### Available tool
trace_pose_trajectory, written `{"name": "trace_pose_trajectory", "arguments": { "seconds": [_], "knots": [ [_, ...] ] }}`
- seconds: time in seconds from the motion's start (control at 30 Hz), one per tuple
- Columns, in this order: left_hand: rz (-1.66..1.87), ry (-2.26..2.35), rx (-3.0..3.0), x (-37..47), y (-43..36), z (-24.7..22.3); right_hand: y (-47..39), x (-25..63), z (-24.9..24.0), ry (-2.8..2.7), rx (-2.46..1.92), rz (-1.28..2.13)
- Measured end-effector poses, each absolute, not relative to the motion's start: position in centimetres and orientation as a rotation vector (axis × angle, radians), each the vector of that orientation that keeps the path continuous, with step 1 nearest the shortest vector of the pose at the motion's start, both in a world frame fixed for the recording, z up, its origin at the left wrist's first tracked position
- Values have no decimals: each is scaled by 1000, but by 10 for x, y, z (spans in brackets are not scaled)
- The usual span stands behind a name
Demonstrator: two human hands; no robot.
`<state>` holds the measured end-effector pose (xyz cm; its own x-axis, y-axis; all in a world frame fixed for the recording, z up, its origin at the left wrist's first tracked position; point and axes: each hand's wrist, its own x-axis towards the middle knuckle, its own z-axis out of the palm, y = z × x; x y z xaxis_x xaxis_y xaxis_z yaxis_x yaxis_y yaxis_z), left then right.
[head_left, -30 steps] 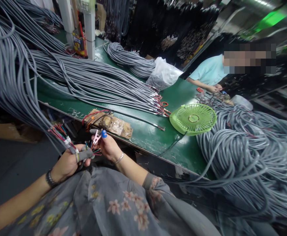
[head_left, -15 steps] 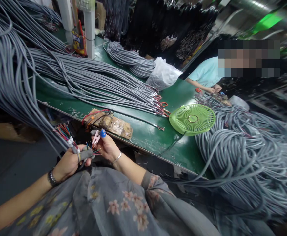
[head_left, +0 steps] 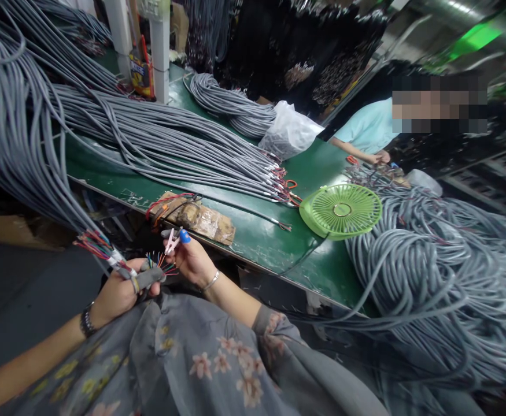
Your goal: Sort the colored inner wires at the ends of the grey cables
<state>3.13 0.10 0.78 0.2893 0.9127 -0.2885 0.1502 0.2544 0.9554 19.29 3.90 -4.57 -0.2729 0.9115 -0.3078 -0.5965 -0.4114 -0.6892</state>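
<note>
My left hand (head_left: 121,289) is closed around a grey cable end (head_left: 146,278), whose thin coloured wires fan out toward my other hand. Behind it, a bunch of cable ends with coloured wires (head_left: 94,242) and white wrapping lies against the same hand. My right hand (head_left: 192,260) pinches a small pink clip-like tool (head_left: 172,241) just above the fanned wires. A blue cover (head_left: 185,236) sits on one of its fingertips. On the table edge beyond the hands is a taped brown block (head_left: 205,221) with red and black wires.
Long grey cables (head_left: 170,138) stretch over the green table (head_left: 270,248). A green fan (head_left: 342,211) stands right of them, beside a large heap of coiled cable (head_left: 430,277). Across the table, a person in a light blue top (head_left: 369,124) handles something small.
The bunch of cable ends by my left hand has swung left and down. My left hand has shifted slightly left, and my right hand slightly right with the pink tool.
</note>
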Motion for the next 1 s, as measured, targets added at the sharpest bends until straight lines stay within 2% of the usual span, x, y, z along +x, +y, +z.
{"name": "trace_pose_trajectory", "arguments": {
  "seconds": [0.57, 0.87, 1.0],
  "knots": [
    [808, 1153, 1100, 36, 5, -19, 47, 187, -39, -388, -884, 1863],
    [802, 1194, 1192, 33, 1, -4, 44, 188, -40, -383, -881, 1915],
    [848, 1206, 1172, 26, -4, -13, 43, 191, -42, -411, -860, 1913]
  ]
}}
